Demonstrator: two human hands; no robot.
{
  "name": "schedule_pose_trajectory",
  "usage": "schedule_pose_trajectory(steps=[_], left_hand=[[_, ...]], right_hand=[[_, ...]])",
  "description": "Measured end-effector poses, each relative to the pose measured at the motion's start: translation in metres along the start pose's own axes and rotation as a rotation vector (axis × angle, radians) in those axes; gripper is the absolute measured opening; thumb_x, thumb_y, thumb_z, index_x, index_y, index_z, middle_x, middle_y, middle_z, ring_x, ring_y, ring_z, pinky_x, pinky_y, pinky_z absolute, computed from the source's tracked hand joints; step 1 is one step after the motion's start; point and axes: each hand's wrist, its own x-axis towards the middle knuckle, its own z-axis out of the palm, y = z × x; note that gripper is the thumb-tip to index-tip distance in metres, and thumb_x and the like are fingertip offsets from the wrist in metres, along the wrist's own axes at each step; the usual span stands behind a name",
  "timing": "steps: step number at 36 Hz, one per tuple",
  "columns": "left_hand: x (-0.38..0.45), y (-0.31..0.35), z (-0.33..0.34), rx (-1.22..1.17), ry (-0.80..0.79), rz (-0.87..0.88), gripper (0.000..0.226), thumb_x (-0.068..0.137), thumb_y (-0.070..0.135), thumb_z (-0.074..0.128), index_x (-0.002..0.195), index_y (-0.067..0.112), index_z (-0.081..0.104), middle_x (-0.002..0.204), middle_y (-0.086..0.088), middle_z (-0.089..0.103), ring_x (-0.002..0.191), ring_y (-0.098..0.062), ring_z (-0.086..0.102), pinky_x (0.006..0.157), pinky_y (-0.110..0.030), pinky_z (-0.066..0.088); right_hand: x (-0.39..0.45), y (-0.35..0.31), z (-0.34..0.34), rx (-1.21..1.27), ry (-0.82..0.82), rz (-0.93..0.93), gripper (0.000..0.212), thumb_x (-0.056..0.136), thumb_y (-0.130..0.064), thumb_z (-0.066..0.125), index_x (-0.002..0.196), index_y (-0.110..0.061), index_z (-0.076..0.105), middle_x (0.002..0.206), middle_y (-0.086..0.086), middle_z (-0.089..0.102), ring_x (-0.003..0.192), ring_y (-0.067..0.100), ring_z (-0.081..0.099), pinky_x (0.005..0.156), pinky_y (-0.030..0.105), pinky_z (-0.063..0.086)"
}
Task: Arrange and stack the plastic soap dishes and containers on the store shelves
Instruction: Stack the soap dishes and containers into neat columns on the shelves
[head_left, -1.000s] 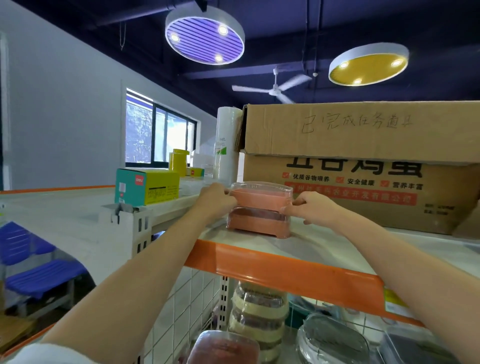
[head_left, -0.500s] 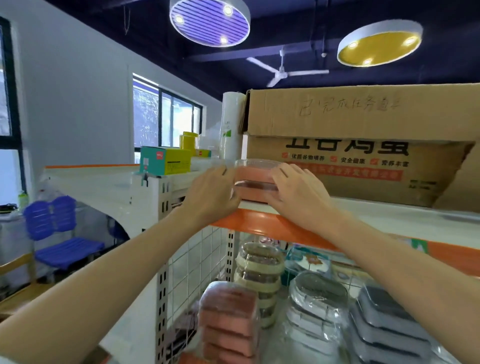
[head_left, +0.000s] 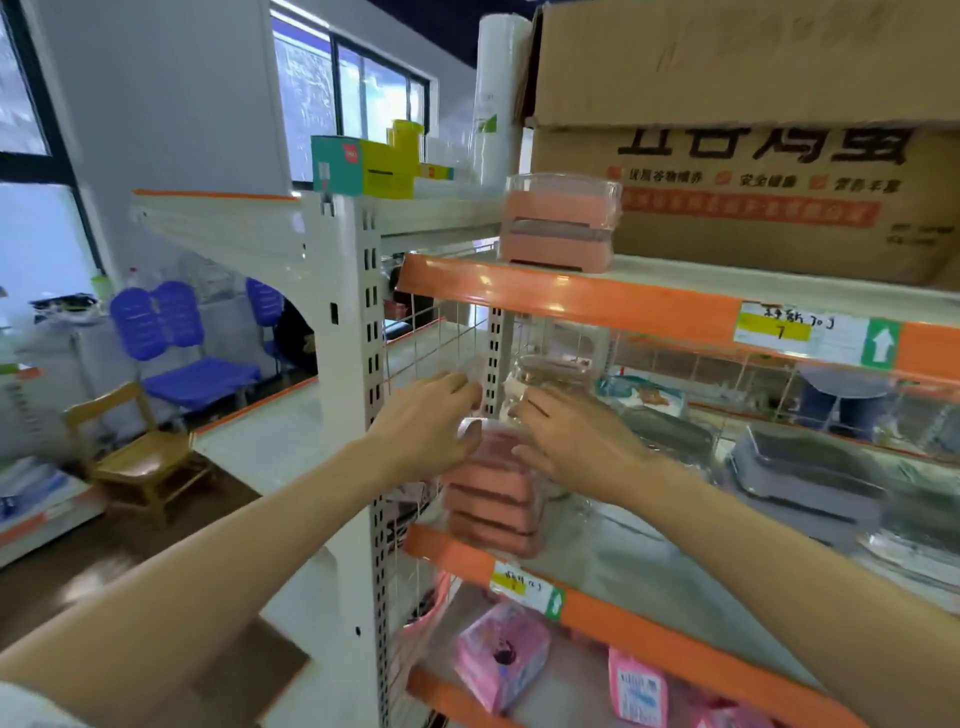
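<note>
Glossy rectangular pink soap-dish stack (head_left: 493, 499)

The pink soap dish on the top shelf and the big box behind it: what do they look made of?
Soap dish: looks like plastic, with glossy pink tiers under a clear lid; the pink shows through the lid and its edges catch light. Box: corrugated cardboard, matte brown, with printed characters, a red band and creased flaps.

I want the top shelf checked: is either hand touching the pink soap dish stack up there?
No: the pink stack stands alone on the top shelf, with both the left hand and right hand one shelf lower.
</note>
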Motion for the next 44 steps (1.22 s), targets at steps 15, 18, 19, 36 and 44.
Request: schedule_pose_trajectory(steps=[15,18,19,36,44], left_hand=[[-0.007,-0.014,0.039,0.011,-0.247,-0.014,0.031,0.088,0.024,0.046,0.113,0.009,0.056,0.11,-0.004,0.059,0.105,-0.023,0.056,0.078,-0.036,0.048],[-0.002,-0.021,0.042,-0.007,-0.256,-0.019,0.029,0.088,0.025,0.047,0.111,0.008,0.055,0.107,-0.006,0.058,0.104,-0.024,0.056,0.078,-0.036,0.048],[-0.001,-0.024,0.044,-0.011,-0.257,-0.02,0.03,0.088,0.025,0.048,0.112,0.008,0.055,0.107,-0.006,0.058,0.105,-0.024,0.056,0.078,-0.036,0.048],[0.01,-0.039,0.06,-0.11,-0.26,0.017,0.034,0.088,0.026,0.051,0.115,0.007,0.058,0.113,-0.006,0.059,0.103,-0.025,0.059,0.081,-0.031,0.047],[0.021,-0.025,0.085,-0.145,-0.354,0.028,0.048,0.089,0.035,0.055,0.13,0.011,0.051,0.121,-0.007,0.057,0.111,-0.024,0.054,0.086,-0.031,0.046]], right_hand=[[0.044,-0.003,0.075,0.372,-0.325,0.318,0.08,0.087,-0.057,0.054,0.145,-0.009,0.028,0.151,0.008,0.03,0.137,0.022,0.03,0.109,0.036,0.03],[0.055,-0.001,0.082,0.371,-0.409,0.343,0.092,0.084,-0.062,0.055,0.149,-0.007,0.019,0.156,0.009,0.017,0.144,0.025,0.016,0.116,0.039,0.02],[0.057,0.0,0.084,0.361,-0.432,0.352,0.096,0.082,-0.065,0.055,0.15,-0.007,0.017,0.157,0.008,0.014,0.144,0.026,0.014,0.116,0.04,0.019],[0.054,0.012,0.093,0.366,-0.509,0.465,0.115,0.068,-0.068,0.067,0.15,-0.011,0.011,0.154,0.009,0.015,0.142,0.029,0.016,0.116,0.045,0.023],[0.006,0.026,0.073,0.24,-0.48,0.518,0.099,0.066,-0.071,0.066,0.136,-0.009,0.033,0.133,0.007,0.036,0.122,0.024,0.035,0.103,0.035,0.034]])
